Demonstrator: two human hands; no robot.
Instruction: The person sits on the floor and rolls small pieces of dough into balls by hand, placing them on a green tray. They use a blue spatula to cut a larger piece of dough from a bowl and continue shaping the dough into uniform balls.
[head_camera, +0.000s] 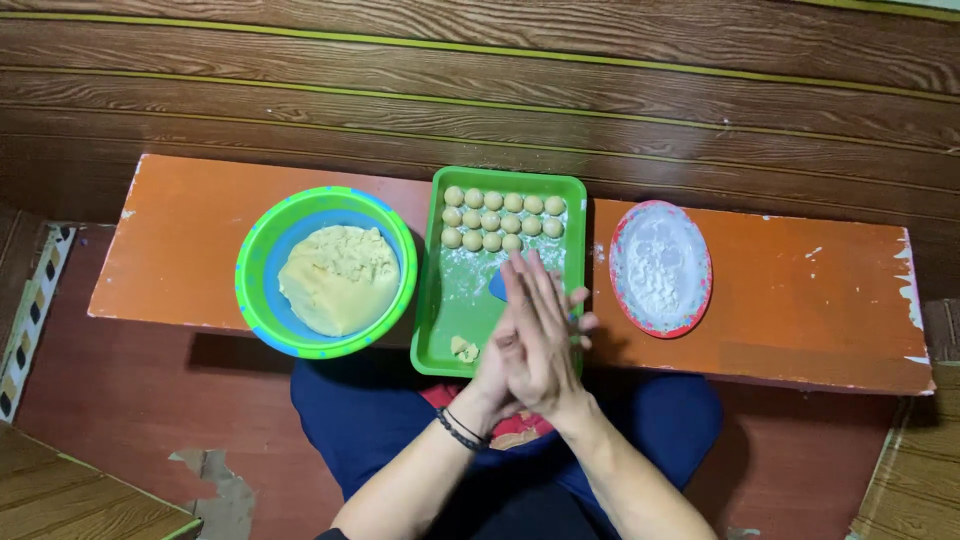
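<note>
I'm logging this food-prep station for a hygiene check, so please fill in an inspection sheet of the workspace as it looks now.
Surface: orange bench, paint chipped at the right end, white dusting near the tray.
Job's things: green tray with three rows of dough balls and one small dough scrap; green and blue bowl of yellow dough; red-rimmed plate of white flour.
Clutter: nothing seen.
Grips: left hand and right hand pressed palm to palm over the tray; what lies between them is hidden. Black band on the left wrist.
Cables: nothing seen.
Surroundings: dark wood-panelled wall; worn red floor.
</note>
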